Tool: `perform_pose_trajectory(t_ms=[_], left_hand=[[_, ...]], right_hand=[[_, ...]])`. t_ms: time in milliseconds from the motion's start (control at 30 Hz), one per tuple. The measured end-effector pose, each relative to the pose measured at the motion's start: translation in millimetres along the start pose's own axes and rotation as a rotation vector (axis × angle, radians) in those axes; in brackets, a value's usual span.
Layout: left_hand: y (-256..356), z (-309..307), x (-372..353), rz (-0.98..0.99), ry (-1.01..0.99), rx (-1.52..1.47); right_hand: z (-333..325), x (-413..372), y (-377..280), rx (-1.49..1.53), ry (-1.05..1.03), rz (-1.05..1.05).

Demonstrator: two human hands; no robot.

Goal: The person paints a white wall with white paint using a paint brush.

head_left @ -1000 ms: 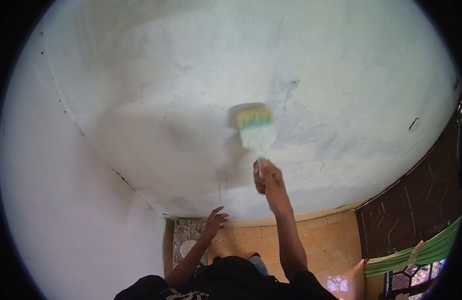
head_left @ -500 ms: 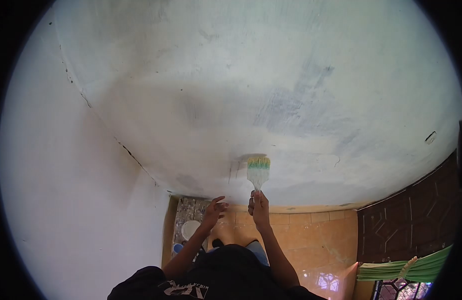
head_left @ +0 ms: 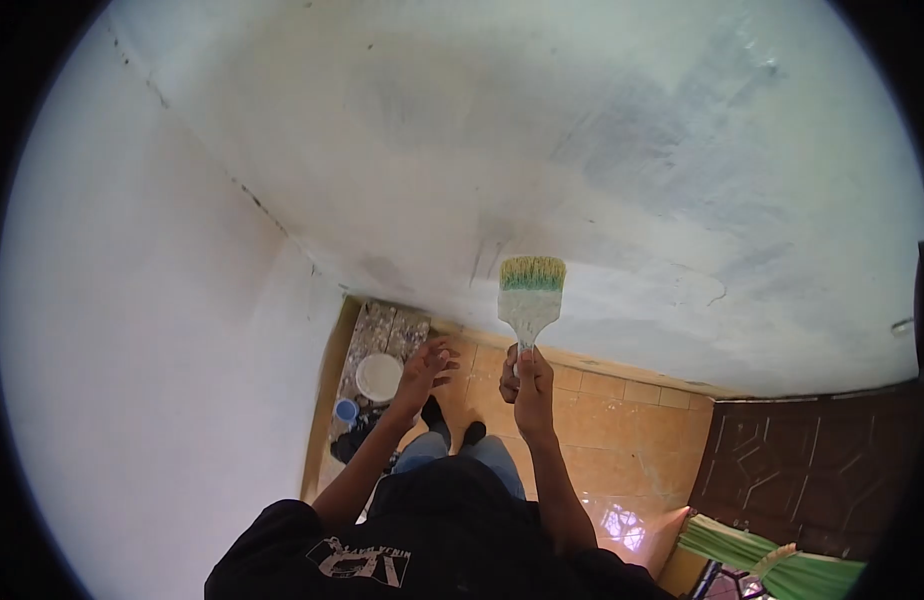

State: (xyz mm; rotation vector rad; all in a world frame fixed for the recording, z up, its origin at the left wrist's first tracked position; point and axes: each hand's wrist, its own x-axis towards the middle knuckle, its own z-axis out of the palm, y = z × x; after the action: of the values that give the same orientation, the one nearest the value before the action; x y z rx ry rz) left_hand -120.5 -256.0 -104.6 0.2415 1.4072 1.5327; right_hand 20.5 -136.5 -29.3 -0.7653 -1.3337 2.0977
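The wall point(head_left: 602, 140) looks only patchily coated, grey streaks left to cover; right hand point(head_left: 527, 385) fingers clasp the brush point(head_left: 531, 292), left hand point(head_left: 427, 366) fingers spread, empty.

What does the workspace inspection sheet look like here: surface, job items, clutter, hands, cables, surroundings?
Surface: wall, patchy grey-white and streaked; dark crack line along the corner.
Job's things: paintbrush, bristles up with yellow-green tips; contact with the wall unclear.
Clutter: white round container on a speckled sheet by the corner, blue cup beside it.
Hands: right hand shut on the paintbrush handle; left hand open, empty.
Cables: nothing seen.
Surroundings: orange tiled floor, dark carved door, green cloth.
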Motion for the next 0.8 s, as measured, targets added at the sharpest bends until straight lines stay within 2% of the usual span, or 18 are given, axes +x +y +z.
perform_pose_trajectory(t_ms=[300, 400, 633, 800], left_hand=[[-57, -6, -39, -0.023, 0.220, -0.124], [-75, -3, -55, 0.038, 0.262, -0.149], [-118, -30, -82, -0.004, 0.456, -0.193], [-156, -66, -74, -0.003, 0.536, -0.259]], right_hand=[[-17, -19, 28, -0.123, -0.139, 0.170], [-27, -25, 42, -0.161, -0.217, 0.219], [-9, -20, 86, -0.254, -0.354, 0.315], [-13, 3, 151, -0.514, -0.442, 0.177]])
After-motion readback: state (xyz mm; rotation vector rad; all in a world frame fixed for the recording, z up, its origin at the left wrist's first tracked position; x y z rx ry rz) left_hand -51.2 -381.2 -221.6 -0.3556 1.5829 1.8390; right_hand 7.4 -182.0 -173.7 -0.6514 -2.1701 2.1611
